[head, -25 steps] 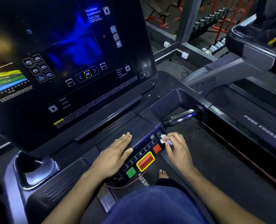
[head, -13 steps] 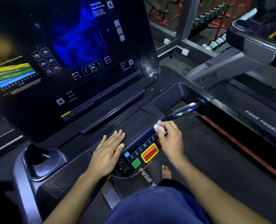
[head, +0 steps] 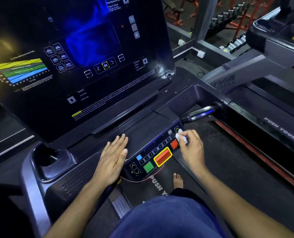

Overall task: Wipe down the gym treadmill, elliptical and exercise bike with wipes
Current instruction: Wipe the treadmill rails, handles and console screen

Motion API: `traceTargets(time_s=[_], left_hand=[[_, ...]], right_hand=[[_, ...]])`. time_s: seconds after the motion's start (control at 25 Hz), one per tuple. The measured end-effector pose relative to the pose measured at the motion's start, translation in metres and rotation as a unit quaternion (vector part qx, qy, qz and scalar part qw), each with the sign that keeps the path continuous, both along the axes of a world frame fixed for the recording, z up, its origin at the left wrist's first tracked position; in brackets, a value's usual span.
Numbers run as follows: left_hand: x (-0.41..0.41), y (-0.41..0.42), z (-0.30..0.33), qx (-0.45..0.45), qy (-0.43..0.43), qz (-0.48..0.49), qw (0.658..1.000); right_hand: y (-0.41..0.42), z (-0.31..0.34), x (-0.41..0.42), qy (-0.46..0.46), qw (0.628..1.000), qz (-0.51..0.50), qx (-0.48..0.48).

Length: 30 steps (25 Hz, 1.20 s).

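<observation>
I stand on a treadmill with a big dark console screen [head: 84, 62] ahead of me. Below the screen runs a button panel [head: 153, 152] with a green key, a yellow-framed red key and a small orange key. My right hand [head: 191, 148] pinches a small crumpled white wipe [head: 181, 137] and holds it against the panel's right end, beside the orange key. My left hand [head: 114, 157] rests flat, fingers straight, on the dark console deck just left of the panel.
A shiny handlebar grip [head: 199, 114] sticks out right of the panel. A cup holder [head: 51, 158] sits at the console's left. The belt [head: 228, 169] with my bare foot lies below. A second treadmill [head: 271, 54] stands to the right, dumbbell racks behind.
My right hand with the wipe has slid up along the panel's right end and then shifted slightly right. My left hand stays flat on the deck. The camera has tilted.
</observation>
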<state>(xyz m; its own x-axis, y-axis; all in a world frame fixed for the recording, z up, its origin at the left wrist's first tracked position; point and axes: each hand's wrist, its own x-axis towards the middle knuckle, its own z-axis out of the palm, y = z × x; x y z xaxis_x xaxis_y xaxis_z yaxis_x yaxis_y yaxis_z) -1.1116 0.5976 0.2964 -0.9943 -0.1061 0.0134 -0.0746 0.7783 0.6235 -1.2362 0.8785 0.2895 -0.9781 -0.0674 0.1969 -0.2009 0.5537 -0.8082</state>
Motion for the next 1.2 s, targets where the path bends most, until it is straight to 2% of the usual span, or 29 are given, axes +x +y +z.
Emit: traceTargets(time_s=[0.16,0.24,0.36,0.48,0.6,0.76,0.84,0.88,0.96,1.08,1.16,1.2], left_hand=[[-0.001,-0.008,-0.003,0.032,-0.007,-0.007,0.999],[0.001,-0.016,-0.006,0.037,-0.013,-0.001,0.999],[0.002,-0.023,-0.009,0.034,-0.013,-0.004,0.999],[0.001,-0.024,-0.010,0.030,-0.022,-0.006,0.999],[0.000,-0.025,-0.011,0.035,-0.014,-0.003,0.999],[0.000,-0.025,-0.012,0.029,-0.010,-0.002,1.000],[0.000,-0.025,-0.011,0.030,-0.018,0.000,0.999],[0.001,-0.024,-0.010,0.029,-0.021,0.003,0.999],[0.003,-0.021,-0.011,0.027,-0.026,0.011,0.999],[0.007,-0.020,-0.011,0.032,-0.028,0.021,0.999],[0.007,-0.020,-0.010,0.029,-0.033,0.020,0.999],[0.007,-0.020,-0.009,0.028,-0.034,0.020,0.999]], right_hand=[[-0.004,-0.006,0.041,-0.044,0.996,0.073,-0.010],[-0.002,0.001,0.025,-0.066,0.997,0.027,-0.036],[-0.013,0.022,-0.003,-0.039,0.998,-0.023,-0.042],[-0.046,0.027,0.009,-0.008,0.999,0.017,-0.027],[-0.070,0.020,0.052,0.028,0.991,0.131,-0.023],[-0.085,0.012,0.088,0.078,0.936,0.344,0.022],[-0.081,0.011,0.081,0.092,0.918,0.381,0.057],[-0.075,0.011,0.071,0.099,0.922,0.368,0.069],[-0.059,0.013,0.043,0.090,0.956,0.273,0.063],[-0.039,0.018,0.016,0.025,0.989,0.136,0.053],[-0.043,0.017,0.028,0.033,0.986,0.145,0.080],[-0.050,0.016,0.042,0.060,0.977,0.187,0.082]])
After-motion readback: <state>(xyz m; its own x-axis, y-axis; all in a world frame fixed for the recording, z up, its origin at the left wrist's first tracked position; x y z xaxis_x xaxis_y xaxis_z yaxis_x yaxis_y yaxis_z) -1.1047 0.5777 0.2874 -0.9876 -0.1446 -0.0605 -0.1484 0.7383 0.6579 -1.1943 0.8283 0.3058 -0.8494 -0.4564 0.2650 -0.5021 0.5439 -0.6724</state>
